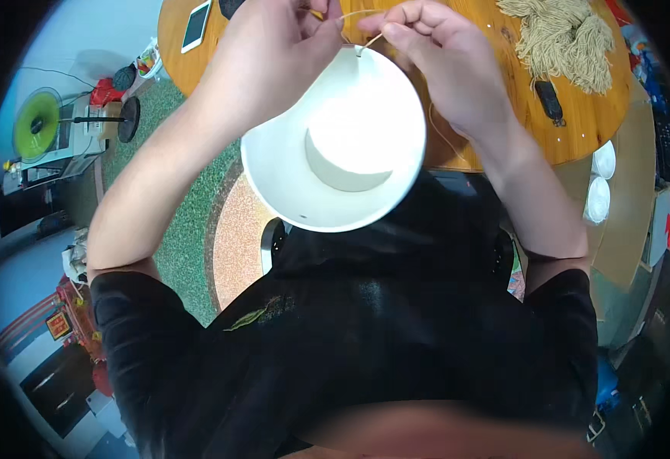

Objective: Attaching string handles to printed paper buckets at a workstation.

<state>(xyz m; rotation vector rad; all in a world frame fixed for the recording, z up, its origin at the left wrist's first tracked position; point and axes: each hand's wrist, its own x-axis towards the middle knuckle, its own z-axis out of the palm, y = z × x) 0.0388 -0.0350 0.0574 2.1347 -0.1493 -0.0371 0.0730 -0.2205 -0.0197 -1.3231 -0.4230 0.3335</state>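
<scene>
A white round bucket [273, 180] tilts toward me at the table's near edge, its open mouth facing up at me. Thin beige cord [371, 41] passes by a small hole at the bucket's far rim. My right hand [446, 57] pinches the cord between thumb and forefinger, just right of that rim. Across from it, my left hand [304, 38] is closed with the cord's other stretch at its fingertips, which are partly cut off by the upper edge. Another small hole shows low on the bucket's near wall. A strand of cord trails on the table below my right hand.
The round wooden table [530, 141] carries a white phone [195, 29], a heap of beige yarn [568, 42] and a black key fob [549, 101]. White bowl-like things [597, 200] stand beyond its right edge. A green fan [38, 124] stands at far left.
</scene>
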